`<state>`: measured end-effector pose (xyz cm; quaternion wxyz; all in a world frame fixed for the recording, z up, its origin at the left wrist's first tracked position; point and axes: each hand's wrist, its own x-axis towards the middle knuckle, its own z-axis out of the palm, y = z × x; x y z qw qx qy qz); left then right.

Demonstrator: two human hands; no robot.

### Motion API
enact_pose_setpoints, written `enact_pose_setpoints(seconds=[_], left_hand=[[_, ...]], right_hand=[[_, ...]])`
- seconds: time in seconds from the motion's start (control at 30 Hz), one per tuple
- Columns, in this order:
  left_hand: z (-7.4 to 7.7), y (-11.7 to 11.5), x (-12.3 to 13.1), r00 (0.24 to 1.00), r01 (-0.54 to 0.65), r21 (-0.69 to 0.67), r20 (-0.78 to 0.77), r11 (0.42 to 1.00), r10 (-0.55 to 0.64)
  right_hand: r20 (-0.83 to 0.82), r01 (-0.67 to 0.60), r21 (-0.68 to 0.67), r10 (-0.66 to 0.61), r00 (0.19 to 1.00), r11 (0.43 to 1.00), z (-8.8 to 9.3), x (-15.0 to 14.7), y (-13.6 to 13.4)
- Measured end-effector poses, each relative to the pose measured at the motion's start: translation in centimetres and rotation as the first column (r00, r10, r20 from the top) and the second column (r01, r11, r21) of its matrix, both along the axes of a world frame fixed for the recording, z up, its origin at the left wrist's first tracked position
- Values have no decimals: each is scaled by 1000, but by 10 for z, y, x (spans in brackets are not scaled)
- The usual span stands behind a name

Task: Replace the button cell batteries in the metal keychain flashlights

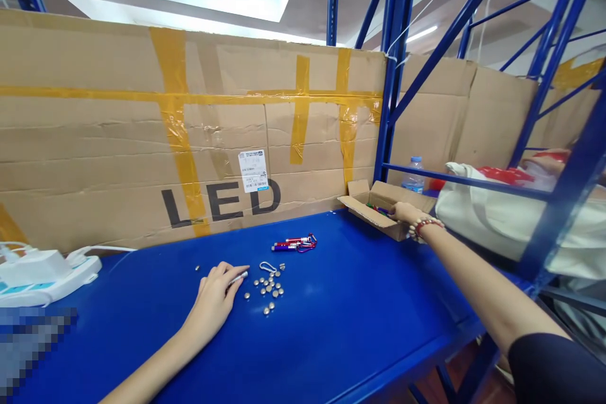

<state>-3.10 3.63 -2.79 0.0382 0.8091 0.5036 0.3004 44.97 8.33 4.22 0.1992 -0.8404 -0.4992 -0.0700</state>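
Note:
My left hand [220,288] rests on the blue tabletop with its fingers closed round a small silver tube [240,277]. Just right of it lie several round silver button cells [269,288], loosely scattered. A silver carabiner clip [267,267] is behind them, beside a small metal piece [282,266]. Farther back, slim red and purple metal penlights [293,244] with a clip lie together. My right hand [406,213] reaches into an open cardboard box [374,218], fingers curled down among small coloured items [380,209]. What those fingers grip is hidden.
A white power strip [52,278] with plugs and a cable is at the left. Behind the blue table [303,341] stands a large cardboard panel [104,158]. Blue rack posts [391,88], a water bottle [415,175] and a white bag [497,211] are at the right.

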Motion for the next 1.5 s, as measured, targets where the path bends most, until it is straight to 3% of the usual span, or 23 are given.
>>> enact_pose_setpoints(seconds=[0.1,0.2,0.47,0.6,0.63,0.7,0.77,0.83,0.9,0.93,1.0,1.13,1.27,1.5], left_hand=[[3,-1,1,1000,-23,-26,6,999,23],[6,-4,2,997,-71,-16,-31,997,71],[13,-11,3,963,-235,-34,-142,971,228],[13,-14,6,973,-232,8,-16,973,232],[14,-15,6,979,-201,18,32,979,200],[16,-18,7,989,-103,37,112,994,98],[18,-21,7,987,15,50,157,999,-22],[20,-23,6,976,117,61,180,991,-126],[22,-24,5,954,206,72,205,976,-217],[23,-24,4,941,235,79,230,969,-247],[24,-24,4,921,235,102,294,967,-255],[25,-25,3,899,130,131,403,983,-173],[22,-29,2,880,134,227,421,965,-221],[15,-30,1,891,253,435,245,865,-383]], right_hand=[[-27,10,-184,-15,1000,983,-3,6,6],[3,23,-206,-23,1000,978,-4,5,5],[122,-20,138,3,993,990,10,-18,-14],[180,-210,339,156,971,917,22,-73,-14],[191,-294,380,236,953,877,23,-95,-16],[192,-574,505,564,803,644,21,-147,-22],[206,-790,480,826,525,382,15,-202,-35],[218,-911,378,941,259,164,9,-250,-48],[200,-945,325,974,106,36,3,-284,-58],[179,-945,327,981,73,11,0,-294,-60],[110,-935,352,990,85,41,-5,-304,-59],[-32,-942,263,978,206,207,-21,-297,-51],[4,-965,124,973,232,229,-36,-293,-52],[-68,-951,94,955,288,294,-43,-300,-59]])
